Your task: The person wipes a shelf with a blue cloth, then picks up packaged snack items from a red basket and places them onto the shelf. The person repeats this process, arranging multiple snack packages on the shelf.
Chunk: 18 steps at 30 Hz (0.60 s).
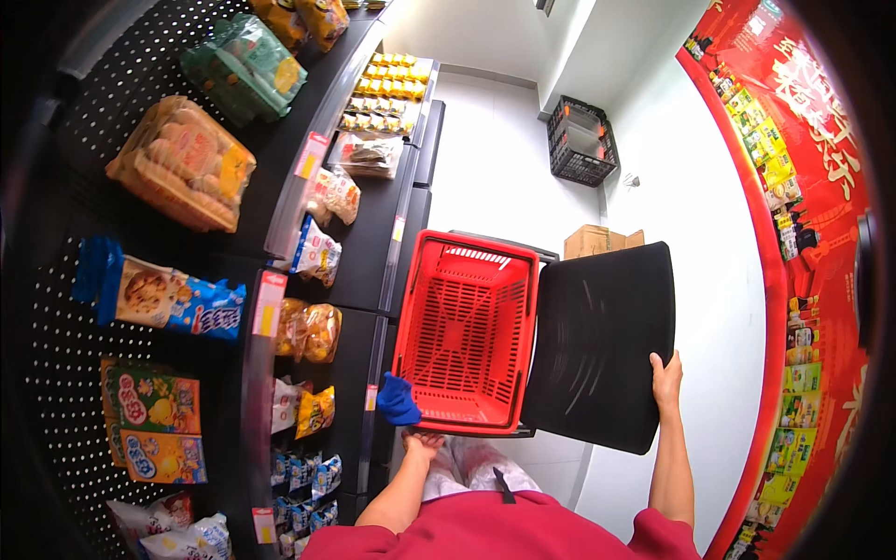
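Note:
A red plastic shopping basket [458,336] with nothing in it lies before me. My left hand [423,442] is at its near edge, fingers partly hidden under the rim; its grip cannot be made out. A blue cloth [397,400] hangs over the basket's near left corner. To the right of the basket, a black flat panel with curved scuff marks [595,343] stands out, and my right hand [666,378] holds its right edge, thumb on top. Part of a dark frame shows beyond the basket's far rim.
Black shelves [350,269] with packaged snacks and breads run along the left. Ahead on the pale floor are a black plastic crate [582,140] and a cardboard box [595,241]. A white wall and a red printed poster [826,280] bound the right side.

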### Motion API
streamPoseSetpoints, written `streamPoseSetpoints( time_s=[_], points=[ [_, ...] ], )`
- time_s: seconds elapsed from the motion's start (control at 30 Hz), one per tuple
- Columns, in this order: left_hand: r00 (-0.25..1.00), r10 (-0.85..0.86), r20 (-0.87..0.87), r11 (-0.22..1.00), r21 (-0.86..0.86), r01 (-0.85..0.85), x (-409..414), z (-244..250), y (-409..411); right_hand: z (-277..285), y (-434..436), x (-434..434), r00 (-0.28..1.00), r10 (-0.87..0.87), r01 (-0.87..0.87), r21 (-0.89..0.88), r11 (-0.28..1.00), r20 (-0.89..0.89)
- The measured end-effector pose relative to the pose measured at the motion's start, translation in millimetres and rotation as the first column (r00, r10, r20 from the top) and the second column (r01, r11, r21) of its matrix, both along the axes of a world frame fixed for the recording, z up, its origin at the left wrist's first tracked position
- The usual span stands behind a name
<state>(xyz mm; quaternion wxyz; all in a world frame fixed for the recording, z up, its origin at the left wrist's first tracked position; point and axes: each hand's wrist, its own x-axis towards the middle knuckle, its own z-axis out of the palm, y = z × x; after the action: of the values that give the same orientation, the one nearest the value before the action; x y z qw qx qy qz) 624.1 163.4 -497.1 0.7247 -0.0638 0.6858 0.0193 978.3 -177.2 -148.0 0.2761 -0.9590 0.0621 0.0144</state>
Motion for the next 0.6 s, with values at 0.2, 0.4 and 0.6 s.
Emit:
streamPoseSetpoints(
  time_s=[0.2,0.4,0.6],
  points=[
    [0.773,0.239,0.588,0.909,0.144,-0.39,56,27,-18,10,9,0,1.0,0.007,-0.006,0.042,0.999,-0.017],
    [0.794,0.225,0.565,0.938,0.095,-0.334,69,45,-14,18,8,14,0.997,0.002,0.002,0.045,0.999,-0.08],
    [0.878,0.18,0.444,0.958,0.125,-0.26,112,85,-9,15,-1,78,0.994,0.04,-0.049,-0.085,0.995,-0.101]
  ],
)
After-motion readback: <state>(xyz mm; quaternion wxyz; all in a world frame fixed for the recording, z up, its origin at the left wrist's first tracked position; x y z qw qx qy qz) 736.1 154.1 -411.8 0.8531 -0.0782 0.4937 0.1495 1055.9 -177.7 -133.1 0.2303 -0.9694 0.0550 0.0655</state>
